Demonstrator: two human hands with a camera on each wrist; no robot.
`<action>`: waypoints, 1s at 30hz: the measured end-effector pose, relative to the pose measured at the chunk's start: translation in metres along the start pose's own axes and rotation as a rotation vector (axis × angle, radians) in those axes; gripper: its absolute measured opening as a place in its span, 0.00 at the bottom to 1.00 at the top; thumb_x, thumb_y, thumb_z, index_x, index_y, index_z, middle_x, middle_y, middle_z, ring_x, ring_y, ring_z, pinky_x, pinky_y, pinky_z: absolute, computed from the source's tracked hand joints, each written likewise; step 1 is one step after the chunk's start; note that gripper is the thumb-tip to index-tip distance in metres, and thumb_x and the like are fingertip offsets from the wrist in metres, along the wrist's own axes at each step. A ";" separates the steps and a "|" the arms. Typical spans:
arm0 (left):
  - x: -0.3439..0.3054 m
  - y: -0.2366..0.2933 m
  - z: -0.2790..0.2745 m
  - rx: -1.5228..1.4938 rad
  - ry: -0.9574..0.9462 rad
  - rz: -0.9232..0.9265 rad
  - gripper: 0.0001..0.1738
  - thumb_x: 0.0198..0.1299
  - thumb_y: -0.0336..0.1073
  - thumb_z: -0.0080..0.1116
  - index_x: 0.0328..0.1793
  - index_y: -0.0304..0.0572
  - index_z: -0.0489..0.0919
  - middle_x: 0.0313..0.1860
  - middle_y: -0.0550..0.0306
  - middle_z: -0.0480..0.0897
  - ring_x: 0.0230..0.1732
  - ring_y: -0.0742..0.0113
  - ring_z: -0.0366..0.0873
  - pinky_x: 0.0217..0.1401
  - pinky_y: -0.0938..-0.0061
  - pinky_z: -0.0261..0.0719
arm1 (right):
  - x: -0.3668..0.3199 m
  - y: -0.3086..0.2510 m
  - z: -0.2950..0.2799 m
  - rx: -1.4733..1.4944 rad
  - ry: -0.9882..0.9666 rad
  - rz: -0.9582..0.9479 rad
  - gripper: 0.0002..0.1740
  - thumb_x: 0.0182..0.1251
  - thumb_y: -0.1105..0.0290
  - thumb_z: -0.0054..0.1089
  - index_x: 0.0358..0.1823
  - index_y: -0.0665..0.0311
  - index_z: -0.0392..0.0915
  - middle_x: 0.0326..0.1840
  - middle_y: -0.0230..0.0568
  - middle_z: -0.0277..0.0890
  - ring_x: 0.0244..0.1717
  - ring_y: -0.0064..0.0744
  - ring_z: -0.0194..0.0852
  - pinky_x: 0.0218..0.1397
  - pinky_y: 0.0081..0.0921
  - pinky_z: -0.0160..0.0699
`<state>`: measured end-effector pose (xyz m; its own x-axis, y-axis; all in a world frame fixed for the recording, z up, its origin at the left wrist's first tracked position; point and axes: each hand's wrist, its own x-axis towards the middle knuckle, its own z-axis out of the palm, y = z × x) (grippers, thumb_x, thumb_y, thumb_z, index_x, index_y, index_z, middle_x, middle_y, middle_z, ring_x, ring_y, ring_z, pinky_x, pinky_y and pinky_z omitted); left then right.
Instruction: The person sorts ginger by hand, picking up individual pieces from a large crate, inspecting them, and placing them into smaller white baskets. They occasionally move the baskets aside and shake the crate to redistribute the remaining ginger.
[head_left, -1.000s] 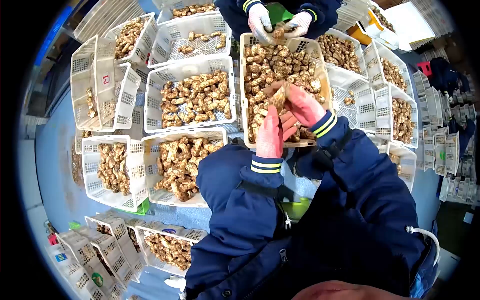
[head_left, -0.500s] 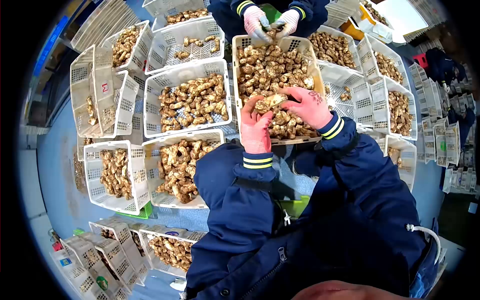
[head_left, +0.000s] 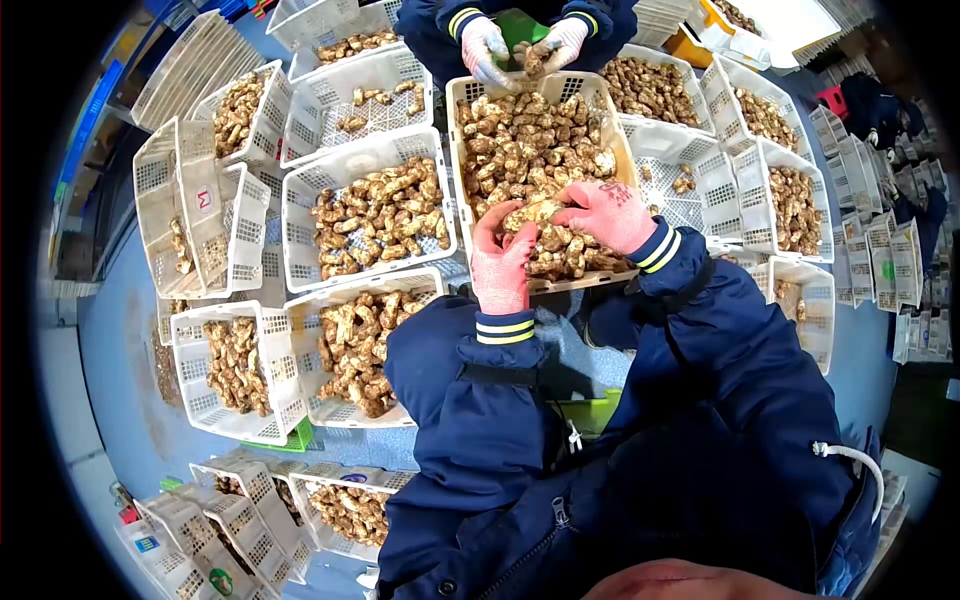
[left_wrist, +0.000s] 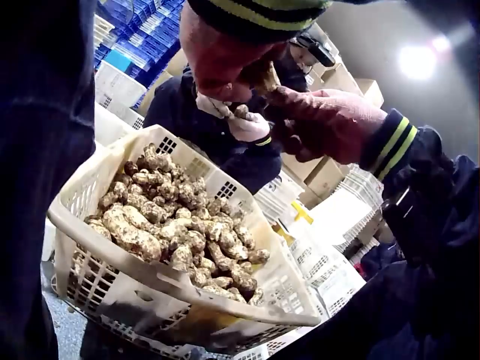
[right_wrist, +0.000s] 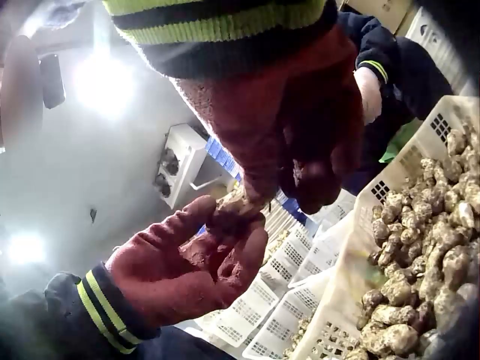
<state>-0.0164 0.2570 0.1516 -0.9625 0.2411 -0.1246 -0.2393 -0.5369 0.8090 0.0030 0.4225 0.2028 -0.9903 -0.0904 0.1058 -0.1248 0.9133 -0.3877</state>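
Both hands wear pink gloves and hold one brown-and-cream mushroom (head_left: 535, 213) between them, above the near part of a full basket (head_left: 456, 150). The left hand (head_left: 502, 268) has its fingers curled round the mushroom's left end. With thumb and fingers the right hand (head_left: 610, 216) pinches the right end. In the left wrist view the mushroom (left_wrist: 264, 77) shows between the gloves, above and behind the basket (left_wrist: 150, 277). The right wrist view shows the left hand (right_wrist: 187, 262) cupped under the mushroom, with the right hand (right_wrist: 277, 120) over it.
Across the basket another person's gloved hands (head_left: 484, 48) hold a mushroom. White baskets of mushrooms stand on the left (head_left: 290, 215) and right (head_left: 822, 200). A basket on the right (head_left: 735, 195) holds only a few. More baskets (head_left: 385, 480) stand at the lower left.
Since a second ago, the mushroom has turned from upright to lying sideways between the hands. The hands and central basket have shifted left in the view.
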 end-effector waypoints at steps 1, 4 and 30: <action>-0.001 0.000 0.000 0.007 -0.017 0.033 0.20 0.50 0.22 0.56 0.52 0.35 0.70 0.42 0.60 0.74 0.34 0.79 0.68 0.37 0.85 0.68 | -0.001 0.000 -0.001 0.034 -0.040 0.029 0.14 0.55 0.54 0.54 0.34 0.54 0.77 0.26 0.39 0.73 0.31 0.40 0.74 0.31 0.32 0.71; -0.003 0.000 0.005 0.067 -0.014 0.091 0.20 0.50 0.22 0.56 0.52 0.35 0.70 0.43 0.59 0.74 0.37 0.77 0.70 0.38 0.84 0.69 | -0.002 0.006 0.001 0.057 0.002 0.061 0.13 0.56 0.53 0.53 0.30 0.53 0.76 0.24 0.39 0.71 0.29 0.41 0.74 0.30 0.33 0.70; -0.004 0.001 0.004 0.145 -0.138 -0.017 0.25 0.45 0.16 0.50 0.53 0.35 0.69 0.52 0.53 0.72 0.50 0.70 0.69 0.49 0.81 0.71 | -0.011 0.028 0.005 0.451 -0.274 0.170 0.12 0.55 0.63 0.52 0.36 0.60 0.77 0.29 0.41 0.76 0.34 0.36 0.75 0.37 0.28 0.70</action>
<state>-0.0122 0.2585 0.1549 -0.9295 0.3628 -0.0673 -0.2249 -0.4123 0.8829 0.0099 0.4467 0.1865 -0.9710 -0.1113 -0.2114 0.0842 0.6686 -0.7388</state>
